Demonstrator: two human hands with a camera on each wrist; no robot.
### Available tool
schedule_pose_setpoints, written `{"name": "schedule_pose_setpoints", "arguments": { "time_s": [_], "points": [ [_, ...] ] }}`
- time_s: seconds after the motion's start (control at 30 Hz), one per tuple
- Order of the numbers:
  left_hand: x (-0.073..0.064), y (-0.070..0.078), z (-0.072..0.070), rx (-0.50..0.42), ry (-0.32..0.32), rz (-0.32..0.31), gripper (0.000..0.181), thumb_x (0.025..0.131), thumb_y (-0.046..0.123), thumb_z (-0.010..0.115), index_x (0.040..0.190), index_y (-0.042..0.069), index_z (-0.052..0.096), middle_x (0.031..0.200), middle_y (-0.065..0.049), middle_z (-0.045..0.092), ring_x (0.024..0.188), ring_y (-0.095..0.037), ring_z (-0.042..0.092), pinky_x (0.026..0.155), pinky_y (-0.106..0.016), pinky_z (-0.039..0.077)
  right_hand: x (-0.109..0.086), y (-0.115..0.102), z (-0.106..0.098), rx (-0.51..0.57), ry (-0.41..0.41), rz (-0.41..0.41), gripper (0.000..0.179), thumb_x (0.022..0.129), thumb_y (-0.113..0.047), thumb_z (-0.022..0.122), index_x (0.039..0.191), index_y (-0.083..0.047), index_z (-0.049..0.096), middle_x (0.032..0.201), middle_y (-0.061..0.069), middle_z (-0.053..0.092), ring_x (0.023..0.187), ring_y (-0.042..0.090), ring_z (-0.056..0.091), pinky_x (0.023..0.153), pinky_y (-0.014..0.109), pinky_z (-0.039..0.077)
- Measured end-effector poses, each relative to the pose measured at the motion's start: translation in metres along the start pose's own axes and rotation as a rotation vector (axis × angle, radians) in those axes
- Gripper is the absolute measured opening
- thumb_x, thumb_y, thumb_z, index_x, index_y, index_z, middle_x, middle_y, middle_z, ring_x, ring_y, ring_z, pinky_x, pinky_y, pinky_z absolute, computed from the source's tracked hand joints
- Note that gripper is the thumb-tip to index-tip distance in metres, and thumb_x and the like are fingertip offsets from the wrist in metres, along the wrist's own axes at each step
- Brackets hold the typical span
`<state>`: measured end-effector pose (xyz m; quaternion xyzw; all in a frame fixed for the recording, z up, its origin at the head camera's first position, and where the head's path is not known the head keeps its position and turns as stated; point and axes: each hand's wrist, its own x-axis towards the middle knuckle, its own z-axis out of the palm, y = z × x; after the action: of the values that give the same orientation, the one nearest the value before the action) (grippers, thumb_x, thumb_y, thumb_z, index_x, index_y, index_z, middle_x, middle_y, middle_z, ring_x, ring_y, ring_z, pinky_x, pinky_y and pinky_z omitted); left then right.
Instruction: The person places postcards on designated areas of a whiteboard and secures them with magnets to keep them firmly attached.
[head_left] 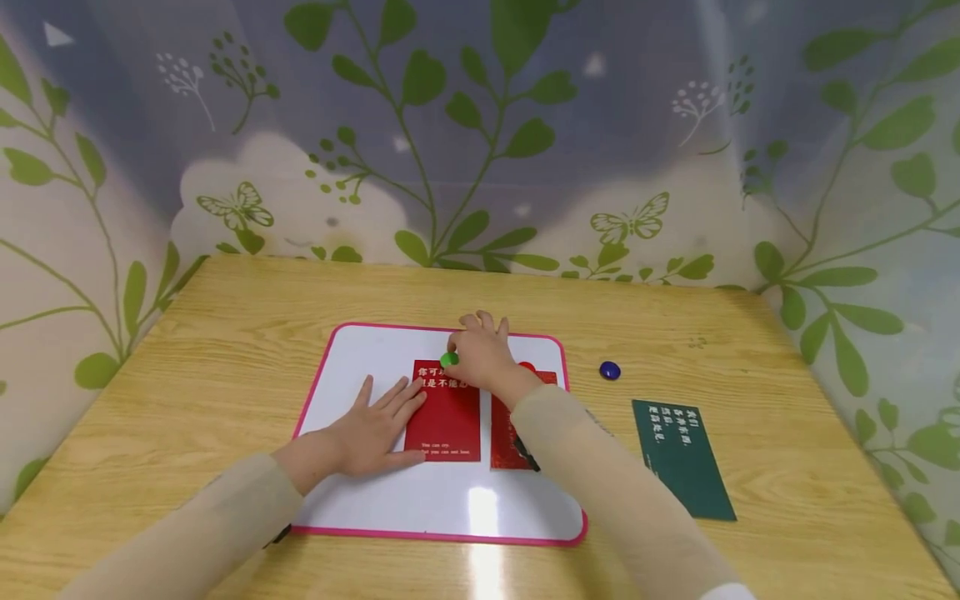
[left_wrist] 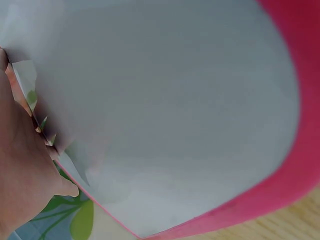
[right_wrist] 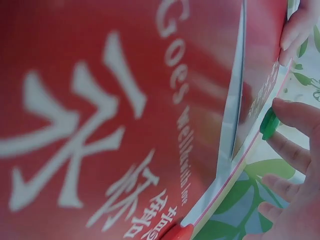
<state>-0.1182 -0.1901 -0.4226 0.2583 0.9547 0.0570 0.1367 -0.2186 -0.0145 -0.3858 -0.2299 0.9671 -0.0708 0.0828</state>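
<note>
A red card [head_left: 450, 425] with pale lettering lies on a pink-edged whiteboard [head_left: 360, 500]. My left hand [head_left: 378, 429] rests with its fingers spread on the card's left side. Between thumb and forefinger, my right hand [head_left: 480, 354] pinches a round green magnet [head_left: 449, 359] at the card's top edge. The right wrist view shows the green magnet [right_wrist: 269, 124] in those fingertips, the other fingers apart from it. Beside the first card lies a second red card [head_left: 506, 433], partly hidden by my right forearm, with a red magnet [head_left: 527, 366] at its top.
Right of the board, a dark blue round magnet [head_left: 610, 370] sits on the wooden table [head_left: 247, 333]. Nearer the front lies a dark green card [head_left: 686, 458] with white writing, turned at a slant. A leaf-patterned cloth [head_left: 480, 167] hangs behind the table.
</note>
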Motion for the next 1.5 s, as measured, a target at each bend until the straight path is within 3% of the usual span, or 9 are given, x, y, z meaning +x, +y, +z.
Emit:
{"name": "schedule_pose_setpoints", "arguments": {
  "time_s": [0.97, 1.17, 1.3, 1.5],
  "points": [
    [0.0, 0.006, -0.005, -0.011, -0.026, -0.005, 0.085, 0.087, 0.056, 0.052, 0.148, 0.006, 0.022, 0.156, -0.012, 0.018, 0.145, -0.033, 0.012, 0.11, -0.067, 0.0, 0.004, -0.004, 0.008, -0.039, 0.006, -0.008, 0.025, 0.085, -0.034, 0.066, 0.102, -0.017, 0.072, 0.141, 0.01, 0.044, 0.139, 0.033, 0.022, 0.112, 0.062, 0.013],
    [-0.001, 0.006, -0.006, -0.003, -0.021, -0.006, 0.084, 0.087, 0.056, 0.051, 0.148, 0.005, 0.024, 0.156, -0.013, 0.02, 0.145, -0.033, 0.013, 0.11, -0.067, 0.002, 0.002, -0.003, 0.007, -0.025, -0.002, -0.008, 0.031, 0.085, -0.035, 0.067, 0.109, -0.018, 0.069, 0.142, 0.011, 0.042, 0.139, 0.034, 0.023, 0.112, 0.062, 0.013],
    [-0.002, 0.007, -0.008, -0.003, -0.026, -0.011, 0.084, 0.087, 0.057, 0.05, 0.148, 0.006, 0.024, 0.156, -0.013, 0.02, 0.145, -0.033, 0.013, 0.11, -0.067, 0.002, -0.003, -0.001, 0.005, 0.002, -0.008, -0.01, 0.036, 0.085, -0.037, 0.066, 0.116, -0.018, 0.065, 0.143, 0.012, 0.041, 0.139, 0.034, 0.022, 0.112, 0.062, 0.012],
    [-0.003, 0.003, -0.008, -0.015, -0.03, -0.022, 0.084, 0.086, 0.056, 0.052, 0.148, 0.006, 0.024, 0.156, -0.013, 0.02, 0.144, -0.034, 0.013, 0.11, -0.067, 0.002, -0.01, 0.013, -0.001, 0.029, 0.024, -0.01, 0.035, 0.085, -0.038, 0.066, 0.113, -0.017, 0.066, 0.144, 0.013, 0.039, 0.139, 0.036, 0.022, 0.11, 0.064, 0.013]
  ]
}}
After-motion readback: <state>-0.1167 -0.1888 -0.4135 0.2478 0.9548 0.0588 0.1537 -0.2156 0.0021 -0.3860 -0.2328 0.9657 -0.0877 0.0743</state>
